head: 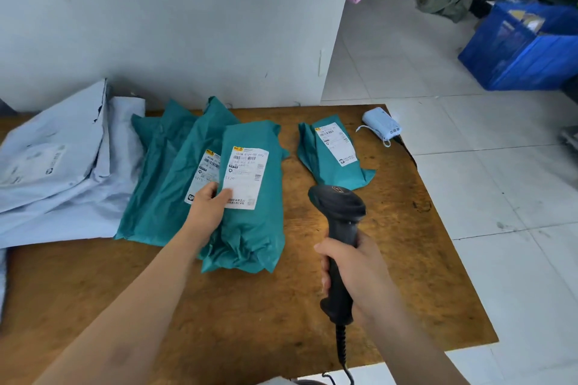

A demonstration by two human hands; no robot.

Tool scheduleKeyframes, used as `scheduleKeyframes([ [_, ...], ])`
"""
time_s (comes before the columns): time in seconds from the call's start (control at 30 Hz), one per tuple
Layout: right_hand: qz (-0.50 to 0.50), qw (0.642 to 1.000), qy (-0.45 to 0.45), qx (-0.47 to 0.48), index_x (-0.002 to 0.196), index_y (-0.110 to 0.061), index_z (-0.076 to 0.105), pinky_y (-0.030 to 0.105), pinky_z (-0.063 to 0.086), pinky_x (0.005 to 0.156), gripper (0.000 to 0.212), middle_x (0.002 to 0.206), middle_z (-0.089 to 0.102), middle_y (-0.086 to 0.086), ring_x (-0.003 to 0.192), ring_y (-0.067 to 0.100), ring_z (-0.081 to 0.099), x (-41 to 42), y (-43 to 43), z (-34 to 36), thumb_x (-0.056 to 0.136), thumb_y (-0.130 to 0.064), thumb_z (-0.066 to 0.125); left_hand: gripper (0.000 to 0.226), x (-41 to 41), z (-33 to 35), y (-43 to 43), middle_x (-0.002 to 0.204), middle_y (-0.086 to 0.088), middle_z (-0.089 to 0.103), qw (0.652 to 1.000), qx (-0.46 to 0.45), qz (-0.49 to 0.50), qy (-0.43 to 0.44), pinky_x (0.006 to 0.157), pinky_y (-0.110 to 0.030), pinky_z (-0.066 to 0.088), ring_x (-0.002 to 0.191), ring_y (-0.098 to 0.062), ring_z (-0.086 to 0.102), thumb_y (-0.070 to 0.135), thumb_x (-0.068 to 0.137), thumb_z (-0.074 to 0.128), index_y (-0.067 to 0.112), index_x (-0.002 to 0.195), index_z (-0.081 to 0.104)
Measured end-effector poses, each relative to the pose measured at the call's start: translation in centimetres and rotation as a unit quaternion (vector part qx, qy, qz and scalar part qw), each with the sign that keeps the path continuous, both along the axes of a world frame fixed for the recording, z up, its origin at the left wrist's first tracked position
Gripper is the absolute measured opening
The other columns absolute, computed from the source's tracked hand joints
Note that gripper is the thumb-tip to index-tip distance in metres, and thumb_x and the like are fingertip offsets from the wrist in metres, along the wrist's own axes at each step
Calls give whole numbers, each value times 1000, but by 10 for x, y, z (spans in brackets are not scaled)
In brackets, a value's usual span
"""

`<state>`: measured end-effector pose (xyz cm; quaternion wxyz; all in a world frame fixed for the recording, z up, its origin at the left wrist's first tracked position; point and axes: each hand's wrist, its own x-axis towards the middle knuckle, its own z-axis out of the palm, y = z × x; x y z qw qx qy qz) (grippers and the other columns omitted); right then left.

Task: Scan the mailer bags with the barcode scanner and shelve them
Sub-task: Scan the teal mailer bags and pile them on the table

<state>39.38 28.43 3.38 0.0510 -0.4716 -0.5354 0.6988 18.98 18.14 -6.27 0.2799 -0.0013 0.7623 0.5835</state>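
Several teal mailer bags lie on the brown wooden table (125, 291). The top teal bag (253, 237) shows a white label with barcodes, and my left hand (208, 206) rests on its left edge, thumb on the label. Under it a second teal bag (162, 197) sticks out to the left with its own label partly covered. A third, separate teal bag (333, 155) lies to the right, label up. My right hand (353, 269) grips the handle of a black barcode scanner (341, 212), whose head points away from me between the bags.
Pale grey mailer bags (59, 162) are piled at the table's left. A small light-blue device (380, 125) with a cord sits at the far right corner. A white wall stands behind the table. A blue crate (525, 47) stands on the tiled floor to the right.
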Motion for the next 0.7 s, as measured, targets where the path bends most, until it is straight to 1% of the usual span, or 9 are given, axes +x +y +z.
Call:
scheduleKeyframes([
  [0.07, 2, 1000, 0, 2, 83, -8, 55, 29, 40, 46, 9, 54, 48, 7, 42, 18, 42, 0, -1, 0, 81, -1, 61, 14, 0, 1, 4, 88, 3, 64, 1000, 18, -6, -15, 56, -16, 52, 74, -9, 60, 13, 97, 48, 20, 90, 59],
  [0.13, 1, 1000, 1, 5, 82, -8, 55, 29, 40, 46, 9, 54, 48, 8, 42, 18, 43, 1, 0, 1, 82, -1, 60, 10, -2, 0, 7, 96, -2, 65, 999, 19, -11, -26, 61, -20, 50, 76, -10, 61, 15, 97, 50, 14, 102, 57],
  [0.2, -1, 1000, 2, 7, 83, -8, 56, 29, 40, 47, 8, 54, 48, 8, 42, 17, 43, 4, 2, 2, 82, -1, 61, 13, -6, -2, 10, 106, -7, 64, 1000, -4, 6, -2, 67, -24, 48, 81, -15, 61, 15, 93, 54, 10, 106, 55],
  [0.27, -9, 1000, 1, 7, 85, -8, 56, 28, 40, 46, 9, 55, 48, 8, 42, 17, 43, 6, 4, 2, 82, -2, 61, 19, -6, 4, 15, 111, -8, 61, 996, -20, 56, 66, 70, -24, 44, 90, -17, 57, 15, 89, 59, 9, 105, 51],
  [0.37, -29, 1000, 0, 8, 86, -8, 57, 28, 41, 46, 9, 54, 49, 8, 43, 17, 44, 8, 9, 2, 82, -3, 62, 26, 6, 28, 30, 110, 1, 51, 968, -36, 100, 227, 78, -21, 35, 98, -12, 48, 14, 88, 58, 10, 112, 49],
  [0.43, -41, 999, -1, 8, 87, -8, 57, 28, 41, 47, 9, 55, 50, 7, 43, 17, 45, 10, 13, 4, 82, -4, 63, 26, 16, 44, 51, 110, 4, 50, 953, -6, 72, 295, 83, -21, 36, 99, -10, 47, 13, 88, 56, 11, 113, 50],
  [0.5, -51, 999, 1, 9, 88, -8, 57, 28, 42, 46, 9, 57, 50, 8, 42, 17, 45, 13, 19, 7, 82, -5, 63, 23, 28, 52, 80, 107, 4, 52, 944, 36, 10, 329, 85, -22, 41, 97, -12, 50, 10, 87, 56, 14, 109, 50],
  [0.6, -64, 998, 3, 24, 85, -8, 56, 25, 43, 43, 7, 57, 50, 9, 40, 15, 45, 18, 33, 13, 83, -6, 62, 20, 46, 45, 133, 106, 2, 55, 951, 28, -124, 282, 75, -18, 45, 95, -13, 54, 11, 87, 57, 18, 104, 49],
  [0.7, -91, 995, 5, 33, 88, -8, 55, 25, 44, 46, 9, 55, 51, 7, 41, 15, 45, 25, 50, 18, 83, -8, 62, 24, 55, 15, 184, 100, -1, 54, 963, -88, -224, 124, 64, -22, 44, 89, -17, 56, 16, 88, 57, 12, 111, 51],
])
